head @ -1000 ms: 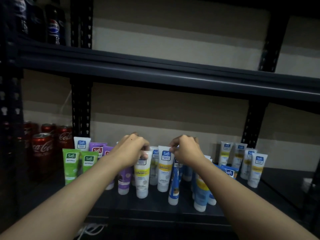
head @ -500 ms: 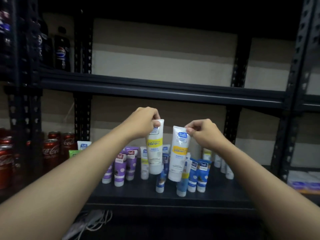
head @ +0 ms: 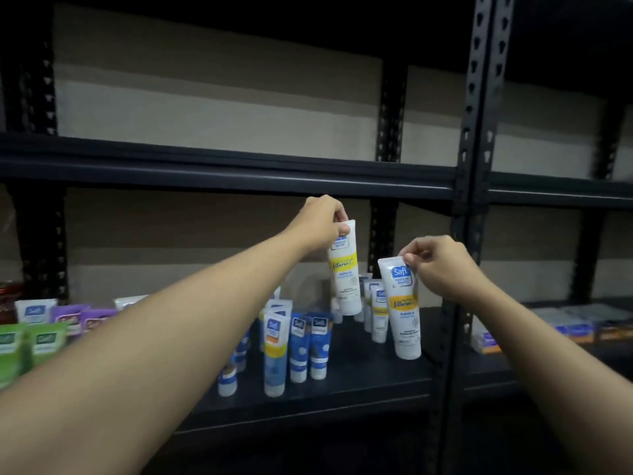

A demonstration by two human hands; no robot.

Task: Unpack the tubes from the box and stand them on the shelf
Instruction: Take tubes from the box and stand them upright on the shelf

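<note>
Two white-and-yellow tubes are in hand, centre right of frame, caps down, over the lower shelf (head: pixel 359 378). The left hand (head: pixel 322 224) pinches the top crimp of the higher tube (head: pixel 345 272), which is clear of the shelf. The right hand (head: pixel 442 265) pinches the top corner of the lower tube (head: pixel 403 313); cap contact with the shelf is unclear. The hands are apart and the held tubes don't touch. Behind them stand a few small white-yellow tubes (head: pixel 378 313), count unclear. At least five blue tubes (head: pixel 298 351) stand at centre. At lower left are two green tubes (head: pixel 46 341) and at least two purple tubes (head: pixel 68 315), partly hidden by the left forearm. A red can (head: pixel 7 299) sits at the far left edge. A black upright post (head: pixel 474 149) stands just right of the lower tube, with blurred flat packets (head: pixel 582 323) beyond it.
</note>
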